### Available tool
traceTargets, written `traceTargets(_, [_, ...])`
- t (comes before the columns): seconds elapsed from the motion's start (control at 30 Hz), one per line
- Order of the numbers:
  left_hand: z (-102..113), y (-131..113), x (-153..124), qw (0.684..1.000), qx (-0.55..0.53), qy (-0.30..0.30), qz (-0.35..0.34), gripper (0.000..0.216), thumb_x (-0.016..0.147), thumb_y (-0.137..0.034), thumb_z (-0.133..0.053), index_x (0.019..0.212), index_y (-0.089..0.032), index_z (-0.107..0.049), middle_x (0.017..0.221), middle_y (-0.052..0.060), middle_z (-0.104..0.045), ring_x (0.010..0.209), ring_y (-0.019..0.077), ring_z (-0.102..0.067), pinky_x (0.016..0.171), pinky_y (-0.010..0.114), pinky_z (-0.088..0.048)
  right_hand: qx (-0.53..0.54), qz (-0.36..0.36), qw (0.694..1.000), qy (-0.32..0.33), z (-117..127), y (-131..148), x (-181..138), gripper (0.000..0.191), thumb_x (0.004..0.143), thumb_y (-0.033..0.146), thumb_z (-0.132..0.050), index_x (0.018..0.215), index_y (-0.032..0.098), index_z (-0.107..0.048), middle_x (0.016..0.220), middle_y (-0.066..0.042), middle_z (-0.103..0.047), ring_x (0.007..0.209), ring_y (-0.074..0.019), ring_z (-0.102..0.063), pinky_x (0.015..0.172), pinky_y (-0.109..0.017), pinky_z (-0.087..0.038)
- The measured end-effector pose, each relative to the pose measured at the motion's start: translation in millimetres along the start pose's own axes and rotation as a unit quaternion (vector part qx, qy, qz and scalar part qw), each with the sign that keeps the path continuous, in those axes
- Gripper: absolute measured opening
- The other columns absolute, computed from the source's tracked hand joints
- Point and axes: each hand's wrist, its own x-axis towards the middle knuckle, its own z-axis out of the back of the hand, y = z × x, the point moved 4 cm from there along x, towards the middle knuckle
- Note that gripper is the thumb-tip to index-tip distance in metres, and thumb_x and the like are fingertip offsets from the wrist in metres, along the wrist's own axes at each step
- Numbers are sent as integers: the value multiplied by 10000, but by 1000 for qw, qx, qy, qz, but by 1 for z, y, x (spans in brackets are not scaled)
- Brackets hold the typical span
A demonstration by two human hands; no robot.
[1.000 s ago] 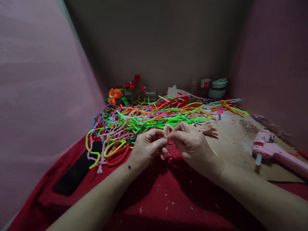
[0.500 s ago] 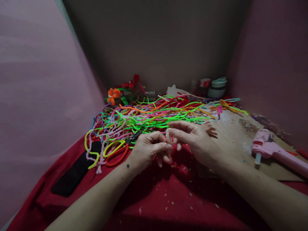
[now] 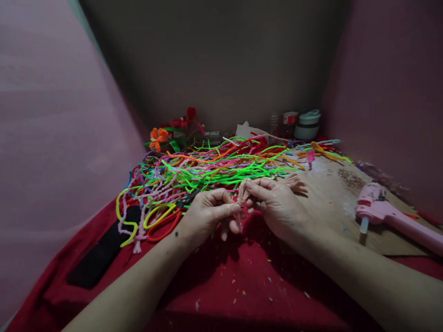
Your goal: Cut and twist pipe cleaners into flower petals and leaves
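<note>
Between my two hands is a bent pale pink pipe cleaner (image 3: 243,191), raised over the red cloth (image 3: 256,276). My left hand (image 3: 212,213) pinches its lower end between thumb and forefinger, with a short tail hanging below. The upper part is gripped by my right hand (image 3: 272,200), thumb against the fingers. Behind both hands spreads a heap of coloured pipe cleaners (image 3: 221,173), mostly green, pink and orange. Scissors with yellow and red handles (image 3: 162,221) lie just left of my left hand. More pale pink pieces (image 3: 294,183) rest beyond my right hand.
A pink glue gun (image 3: 377,210) lies on a brown board (image 3: 321,203) at the right. On the left is a flat black object (image 3: 100,258). An orange pipe-cleaner flower (image 3: 158,137) and a light green lidded container (image 3: 308,124) stand at the back.
The pale pink pipe cleaner showed as a small loop and now appears as a narrower bend. My right fingers have closed in on it. The whole view has shifted slightly.
</note>
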Motion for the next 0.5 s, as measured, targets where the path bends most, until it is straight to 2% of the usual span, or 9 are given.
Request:
traceTargets(0.1, [1,2,1,1000,-15,-7,10,165,747,-249,-597,657,-137,-516,485,3,-608,312,72,-470,308,166,-375,19,-25,998,45,-2,-4,0,213,745,341,-608,638,157,-593,636,-2,-553,551,-96,-500,554,-245,-400])
traceTargets(0.2, [1,3,2,999,-31,-13,10,164,734,-250,-613,671,-144,-506,494,-3,-610,337,85,-499,310,169,-390,32,-54,995,72,-3,-10,0,173,717,314,-644,679,149,-608,612,2,-560,533,-96,-501,540,-245,-392])
traceTargets(0.33, [-1,3,1,999,-30,8,21,123,721,-207,-622,736,-145,-517,525,-16,-612,363,80,-516,333,168,-421,57,-81,993,57,0,-17,2,151,699,285,-662,695,142,-613,621,-5,-583,527,-99,-519,519,-242,-382])
traceTargets(0.5, [3,1,-1,1000,-19,16,18,181,716,-188,-626,871,-150,-542,531,-34,-576,402,82,-527,345,168,-442,80,-77,993,36,3,-16,3,107,675,221,-681,669,137,-615,631,-4,-577,540,-84,-506,514,-220,-372])
